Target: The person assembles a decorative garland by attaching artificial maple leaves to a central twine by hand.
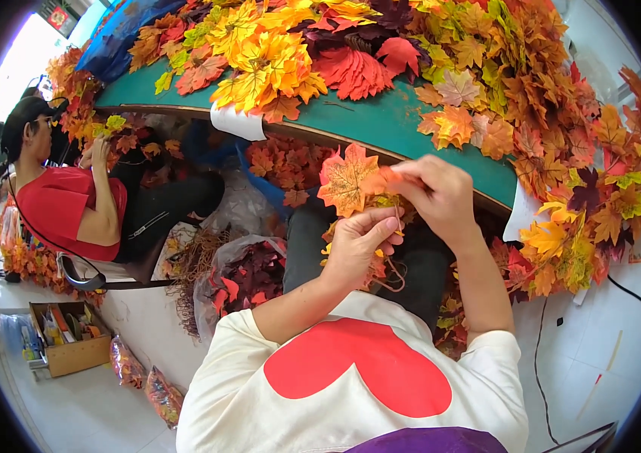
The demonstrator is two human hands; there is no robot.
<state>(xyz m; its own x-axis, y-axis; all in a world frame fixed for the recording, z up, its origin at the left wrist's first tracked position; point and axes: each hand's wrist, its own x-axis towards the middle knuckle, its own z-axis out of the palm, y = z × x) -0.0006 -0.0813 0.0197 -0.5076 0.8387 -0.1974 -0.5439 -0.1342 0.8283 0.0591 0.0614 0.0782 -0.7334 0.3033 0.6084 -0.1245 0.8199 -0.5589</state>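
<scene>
An orange, lobed artificial leaf [347,185] is standing above your left hand [364,245], which is pinching a brown-stemmed leaf strand [377,272] near the green flat-topped table [400,124]'s edge. Your right hand [437,195] is pinching a blurred orange leaf [378,181]; rightward, white tiled floor [585,340] is lying open.

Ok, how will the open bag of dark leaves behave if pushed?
The open bag would probably flop: its film looks thin and crumpled. It's likely light for its size, holding thin leaves. Some might spill: its top gapes.
</scene>
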